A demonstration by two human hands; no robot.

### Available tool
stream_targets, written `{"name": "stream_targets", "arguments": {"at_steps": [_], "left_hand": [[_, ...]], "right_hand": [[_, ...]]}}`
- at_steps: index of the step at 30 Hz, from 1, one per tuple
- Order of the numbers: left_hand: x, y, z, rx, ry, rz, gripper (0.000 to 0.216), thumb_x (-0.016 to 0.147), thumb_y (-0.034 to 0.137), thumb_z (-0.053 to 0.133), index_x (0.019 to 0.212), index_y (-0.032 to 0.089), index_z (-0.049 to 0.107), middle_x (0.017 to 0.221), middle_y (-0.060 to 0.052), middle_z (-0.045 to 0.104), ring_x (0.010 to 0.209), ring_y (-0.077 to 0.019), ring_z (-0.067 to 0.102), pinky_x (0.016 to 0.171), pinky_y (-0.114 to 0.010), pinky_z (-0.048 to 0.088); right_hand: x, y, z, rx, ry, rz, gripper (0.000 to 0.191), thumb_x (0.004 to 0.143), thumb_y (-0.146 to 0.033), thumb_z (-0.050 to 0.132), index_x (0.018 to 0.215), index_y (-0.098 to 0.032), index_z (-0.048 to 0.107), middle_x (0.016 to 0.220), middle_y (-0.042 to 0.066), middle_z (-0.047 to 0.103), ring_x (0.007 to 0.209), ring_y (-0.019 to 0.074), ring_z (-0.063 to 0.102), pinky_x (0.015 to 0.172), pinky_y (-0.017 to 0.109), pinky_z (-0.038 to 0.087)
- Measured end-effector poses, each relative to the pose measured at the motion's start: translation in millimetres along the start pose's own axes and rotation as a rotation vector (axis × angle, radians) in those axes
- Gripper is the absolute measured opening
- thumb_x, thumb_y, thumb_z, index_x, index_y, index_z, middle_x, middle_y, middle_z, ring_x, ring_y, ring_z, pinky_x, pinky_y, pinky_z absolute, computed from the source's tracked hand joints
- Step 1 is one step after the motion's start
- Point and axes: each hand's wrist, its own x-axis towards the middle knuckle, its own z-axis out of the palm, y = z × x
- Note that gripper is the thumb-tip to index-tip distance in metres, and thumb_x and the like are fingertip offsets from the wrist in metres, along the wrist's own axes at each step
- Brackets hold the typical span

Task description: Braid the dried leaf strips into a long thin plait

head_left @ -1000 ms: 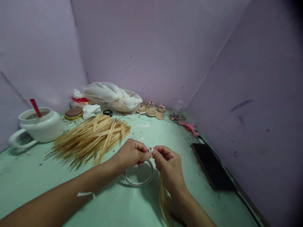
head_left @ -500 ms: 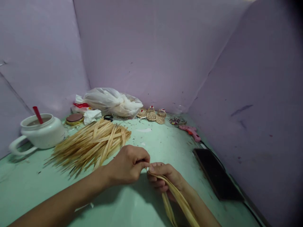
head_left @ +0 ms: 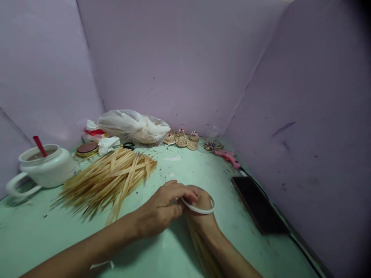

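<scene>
On the green table (head_left: 208,170), one straw bundle (head_left: 107,177) lies toward the left edge, presumably within easy reach; one plastic bag (head_left: 127,125) sits by the far edge, likely out of the way. Between middle and near edge, the two hands meet: the left hand (head_left: 162,210) bends finger and thumb at the ring's rim, perhaps steadying it, its grip untellable; the right hand (head_left: 204,204) hides its fingertips, so its state is unclear. Loose strips (head_left: 199,243), uncountable, trail below; one white ring (head_left: 199,211) overlies the right hand. Three woven ornaments (head_left: 181,139) line the far edge.
</scene>
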Motion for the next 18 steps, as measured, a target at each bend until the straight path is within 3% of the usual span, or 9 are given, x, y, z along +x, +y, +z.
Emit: {"name": "stream_targets", "arguments": {"at_steps": [2, 4, 8, 13, 16, 18], "left_hand": [[-2.3, 2.5, 2.7, 0.095, 0.001, 0.104, 0.023, 0.064, 0.014, 0.048, 0.082, 0.016, 0.062, 0.087, -0.005, 0.060, 0.090, -0.0188, 0.049, 0.093, -0.036, 0.026], [-3.9, 2.1, 3.6, 0.115, 0.047, 0.146, 0.017, 0.067, 0.015, 0.049, 0.076, 0.015, 0.063, 0.085, -0.006, 0.060, 0.090, -0.0187, 0.050, 0.090, -0.034, 0.029], [-4.6, -2.3, 1.8, 0.017, 0.212, 0.020, 0.011, 0.069, 0.020, 0.050, 0.067, 0.013, 0.060, 0.071, -0.004, 0.057, 0.076, -0.0159, 0.052, 0.074, -0.028, 0.038], [1.5, -6.8, 2.7, -0.227, 0.286, -0.240, 0.019, 0.070, 0.030, 0.054, 0.078, 0.013, 0.053, 0.061, 0.000, 0.053, 0.059, -0.0116, 0.050, 0.061, -0.025, 0.039], [6.9, -13.7, 5.5, -0.274, 0.285, -0.290, 0.035, 0.069, 0.035, 0.057, 0.096, 0.014, 0.048, 0.062, 0.002, 0.053, 0.060, -0.0117, 0.051, 0.061, -0.025, 0.040], [9.6, -18.9, 6.8, -0.264, 0.260, -0.269, 0.036, 0.069, 0.036, 0.057, 0.096, 0.013, 0.049, 0.066, 0.000, 0.055, 0.063, -0.0118, 0.051, 0.062, -0.025, 0.040]], "right_hand": [[1.6, 4.0, -5.6, -0.119, 0.139, -0.202, 0.004, 0.062, -0.015, 0.053, 0.059, -0.015, 0.056, 0.054, 0.000, 0.055, 0.051, 0.0123, 0.051, 0.047, 0.022, 0.038], [2.3, 5.6, -11.1, -0.254, 0.295, -0.380, 0.009, 0.067, -0.017, 0.053, 0.073, -0.015, 0.060, 0.063, 0.002, 0.061, 0.056, 0.0129, 0.055, 0.053, 0.022, 0.042], [1.4, 2.8, -15.3, -0.423, 0.514, -0.589, 0.015, 0.074, -0.013, 0.052, 0.086, -0.015, 0.061, 0.069, 0.003, 0.064, 0.058, 0.0105, 0.059, 0.057, 0.019, 0.043], [-0.6, 1.0, -11.6, -0.362, 0.451, -0.638, 0.014, 0.073, -0.012, 0.055, 0.085, -0.015, 0.061, 0.066, 0.003, 0.064, 0.055, 0.0096, 0.058, 0.052, 0.018, 0.042], [-2.4, 1.9, -9.0, -0.344, 0.438, -0.657, 0.014, 0.073, -0.011, 0.054, 0.086, -0.014, 0.060, 0.064, 0.003, 0.063, 0.054, 0.0094, 0.058, 0.051, 0.018, 0.042], [-4.2, 1.8, -7.0, -0.326, 0.415, -0.658, 0.016, 0.074, -0.010, 0.053, 0.087, -0.014, 0.060, 0.066, 0.003, 0.064, 0.055, 0.0096, 0.058, 0.052, 0.018, 0.043]]}}
